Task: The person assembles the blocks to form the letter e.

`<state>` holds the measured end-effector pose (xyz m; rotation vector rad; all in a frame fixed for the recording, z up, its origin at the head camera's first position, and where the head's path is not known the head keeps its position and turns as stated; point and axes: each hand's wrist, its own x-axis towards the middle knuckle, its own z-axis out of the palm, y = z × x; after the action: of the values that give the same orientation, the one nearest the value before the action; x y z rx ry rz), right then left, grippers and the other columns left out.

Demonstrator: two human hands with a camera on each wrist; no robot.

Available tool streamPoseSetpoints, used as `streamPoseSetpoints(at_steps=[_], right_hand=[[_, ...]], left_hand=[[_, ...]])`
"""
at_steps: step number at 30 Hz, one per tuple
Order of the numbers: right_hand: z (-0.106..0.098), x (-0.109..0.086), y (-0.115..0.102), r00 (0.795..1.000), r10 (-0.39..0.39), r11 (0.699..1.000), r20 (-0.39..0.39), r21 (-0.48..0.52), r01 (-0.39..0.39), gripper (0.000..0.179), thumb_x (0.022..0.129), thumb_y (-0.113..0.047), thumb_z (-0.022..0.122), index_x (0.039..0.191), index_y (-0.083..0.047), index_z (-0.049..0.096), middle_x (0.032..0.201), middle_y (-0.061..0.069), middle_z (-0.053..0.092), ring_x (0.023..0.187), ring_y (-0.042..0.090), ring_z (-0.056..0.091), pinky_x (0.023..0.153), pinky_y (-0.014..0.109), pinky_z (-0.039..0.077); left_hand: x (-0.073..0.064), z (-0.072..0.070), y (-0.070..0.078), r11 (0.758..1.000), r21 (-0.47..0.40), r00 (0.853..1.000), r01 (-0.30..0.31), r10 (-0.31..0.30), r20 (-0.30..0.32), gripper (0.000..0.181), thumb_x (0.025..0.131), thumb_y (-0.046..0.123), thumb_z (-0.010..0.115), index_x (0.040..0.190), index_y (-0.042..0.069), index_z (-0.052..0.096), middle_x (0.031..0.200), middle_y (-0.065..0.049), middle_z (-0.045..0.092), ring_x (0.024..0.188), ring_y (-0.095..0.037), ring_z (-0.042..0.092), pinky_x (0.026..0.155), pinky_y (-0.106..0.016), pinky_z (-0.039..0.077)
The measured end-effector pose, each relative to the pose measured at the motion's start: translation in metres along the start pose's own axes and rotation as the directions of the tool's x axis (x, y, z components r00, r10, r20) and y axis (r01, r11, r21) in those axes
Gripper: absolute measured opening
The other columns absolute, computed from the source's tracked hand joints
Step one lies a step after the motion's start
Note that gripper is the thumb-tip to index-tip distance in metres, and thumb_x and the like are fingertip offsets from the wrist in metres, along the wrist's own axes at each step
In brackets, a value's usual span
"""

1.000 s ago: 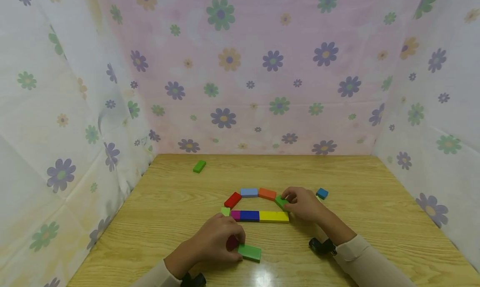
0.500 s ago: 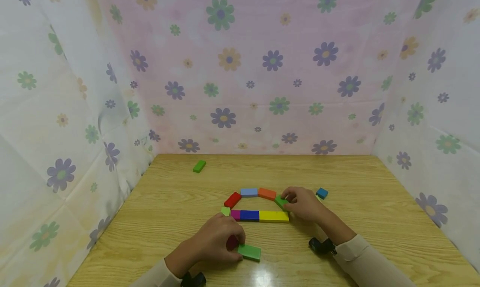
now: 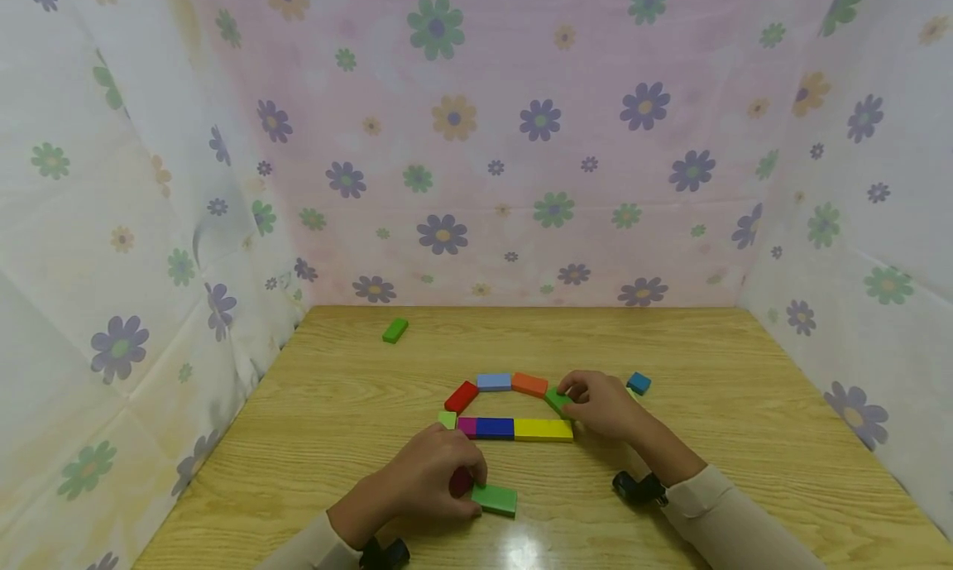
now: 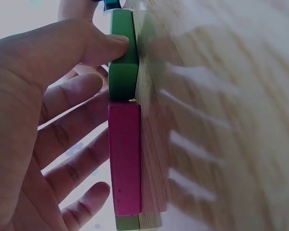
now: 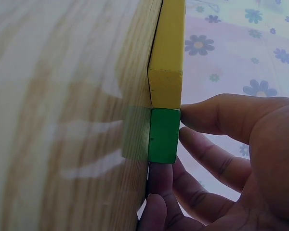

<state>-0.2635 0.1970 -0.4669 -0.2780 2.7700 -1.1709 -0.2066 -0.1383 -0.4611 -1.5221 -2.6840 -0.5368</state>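
Near the table's front, my left hand (image 3: 428, 475) pinches a green block (image 3: 495, 500), its thumb on the near side. A magenta block (image 4: 125, 159) lies end to end with it, partly under the hand. My right hand (image 3: 603, 404) holds another green block (image 3: 557, 402) between thumb and fingers, at the right end of an arc. Red (image 3: 461, 396), light blue (image 3: 495, 382) and orange blocks (image 3: 530, 385) form the rest of that arc. Below it runs a straight row: a magenta piece (image 3: 466, 428), a dark blue block (image 3: 495, 428) and a yellow block (image 3: 543, 430).
A lime block (image 3: 447, 420) shows beyond the left hand. Behind the right hand sits a small blue block (image 3: 638, 383), with a pale green piece mostly hidden beside it. One more green block (image 3: 395, 330) lies far left on the wooden table (image 3: 320, 404). Flowered cloth (image 3: 514, 140) encloses the back and sides.
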Motion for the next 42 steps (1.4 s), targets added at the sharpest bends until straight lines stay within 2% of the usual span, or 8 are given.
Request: streamPoseSetpoints(at_steps=[24,30,35,42], right_hand=[[0.001,0.001,0.002,1.0,-0.001,1.0,-0.002,0.003,0.001,0.019,0.094,-0.015,0.075,0.112,-0.017,0.071,0.107,0.004,0.07,0.098,0.021,0.068,0.077,0.037,0.06],[0.001,0.001,0.003,1.0,-0.001,1.0,-0.002,0.002,0.001,0.019,0.094,-0.015,0.075,0.112,-0.017,0.071,0.106,0.003,0.07,0.097,0.02,0.068,0.076,0.036,0.059],[0.001,0.0,0.002,1.0,0.001,1.0,-0.001,0.005,-0.001,0.019,0.094,-0.014,0.075,0.112,-0.017,0.071,0.107,0.004,0.07,0.096,0.02,0.067,0.075,0.035,0.059],[0.001,-0.001,0.001,1.0,-0.004,1.0,-0.006,-0.006,0.003,0.018,0.094,-0.014,0.075,0.112,-0.017,0.071,0.106,0.003,0.07,0.096,0.02,0.068,0.077,0.036,0.059]], left_hand=[[0.005,-0.005,-0.003,0.999,0.025,0.999,-0.032,0.032,0.018,0.021,0.084,0.048,0.082,0.096,0.033,0.073,0.095,0.025,0.066,0.086,0.004,0.056,0.077,-0.018,0.039],[0.011,-0.013,-0.006,0.996,0.078,0.998,-0.05,0.053,-0.04,0.023,0.086,0.048,0.08,0.097,0.03,0.073,0.099,0.022,0.069,0.094,0.003,0.061,0.085,-0.025,0.046],[0.017,-0.022,-0.011,0.992,0.106,0.992,-0.066,0.076,-0.098,0.02,0.085,0.042,0.082,0.095,0.027,0.073,0.097,0.018,0.069,0.089,-0.003,0.062,0.08,-0.026,0.045],[0.027,-0.036,-0.026,0.992,0.121,0.99,-0.039,0.055,-0.128,0.018,0.086,0.038,0.081,0.095,0.024,0.074,0.096,0.014,0.071,0.088,-0.01,0.066,0.083,-0.035,0.051]])
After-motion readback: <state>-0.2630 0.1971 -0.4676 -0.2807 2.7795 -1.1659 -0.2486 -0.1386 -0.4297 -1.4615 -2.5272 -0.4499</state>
